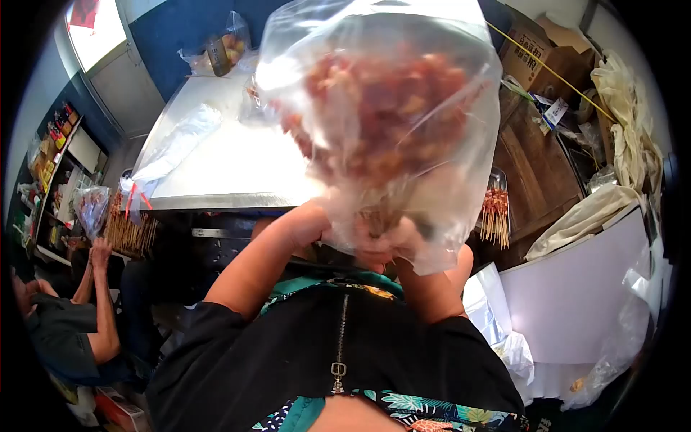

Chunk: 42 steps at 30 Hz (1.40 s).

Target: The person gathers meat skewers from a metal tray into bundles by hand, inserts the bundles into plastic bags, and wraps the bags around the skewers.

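A large clear plastic bag (461,155) stands upright in front of my chest. Inside it is a thick bunch of skewered red meat (389,108), blurred, with the meat at the top and the sticks pointing down. Low on the bag, my right hand (403,241) is closed round the bunched sticks through or under the plastic; which of the two I cannot tell. My left hand (313,223) is at the bag's lower left side, its fingers partly hidden behind the plastic and smeared.
A white table (237,158) bears a plastic sheet and a bag of fruit. At left, a co-worker (61,327) holds a bagged bunch near piled skewers (133,230). A tray of skewers (495,216) lies right, beside a brown wooden surface (536,169) and cardboard box (540,54).
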Each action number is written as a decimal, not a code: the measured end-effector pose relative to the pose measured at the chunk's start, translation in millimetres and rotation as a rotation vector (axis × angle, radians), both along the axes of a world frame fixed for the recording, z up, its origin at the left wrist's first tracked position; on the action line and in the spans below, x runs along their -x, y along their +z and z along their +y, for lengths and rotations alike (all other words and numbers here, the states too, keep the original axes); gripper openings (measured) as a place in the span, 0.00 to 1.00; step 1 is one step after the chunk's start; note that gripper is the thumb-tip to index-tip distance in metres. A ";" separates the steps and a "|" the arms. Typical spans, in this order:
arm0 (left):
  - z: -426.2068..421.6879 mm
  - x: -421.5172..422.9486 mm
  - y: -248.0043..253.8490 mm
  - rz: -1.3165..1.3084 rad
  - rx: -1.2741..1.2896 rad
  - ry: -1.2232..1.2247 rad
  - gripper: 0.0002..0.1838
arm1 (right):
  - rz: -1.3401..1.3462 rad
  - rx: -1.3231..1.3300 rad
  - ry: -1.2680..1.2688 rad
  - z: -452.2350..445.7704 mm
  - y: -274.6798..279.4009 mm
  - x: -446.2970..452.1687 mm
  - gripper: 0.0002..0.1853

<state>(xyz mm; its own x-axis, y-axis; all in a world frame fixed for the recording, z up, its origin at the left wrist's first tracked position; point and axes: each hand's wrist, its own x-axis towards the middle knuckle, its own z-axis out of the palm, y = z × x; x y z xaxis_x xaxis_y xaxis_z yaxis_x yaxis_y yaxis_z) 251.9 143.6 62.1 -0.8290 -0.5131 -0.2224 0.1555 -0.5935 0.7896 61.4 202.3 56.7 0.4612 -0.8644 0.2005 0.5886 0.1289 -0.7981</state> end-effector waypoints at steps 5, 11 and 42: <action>36.9 -3.8 104.5 -0.609 1.773 0.112 0.29 | 0.127 -0.002 -0.053 4.1 -17.0 -24.0 0.25; 38.2 4.9 90.8 -0.267 0.876 0.109 0.23 | 0.153 0.039 -0.139 -1.5 -3.8 -33.2 0.26; -55.0 -0.9 72.1 -0.471 1.040 0.837 0.21 | 1.294 0.983 -0.151 32.5 162.5 -68.3 0.11</action>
<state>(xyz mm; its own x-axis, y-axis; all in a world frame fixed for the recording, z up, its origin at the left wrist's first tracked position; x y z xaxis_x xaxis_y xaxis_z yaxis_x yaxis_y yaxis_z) 252.8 88.6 134.2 -0.1582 -0.9073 0.3896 -0.2309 0.4176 0.8788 129.7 234.9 219.1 0.6780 -0.6951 0.2390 -0.5414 -0.6922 -0.4772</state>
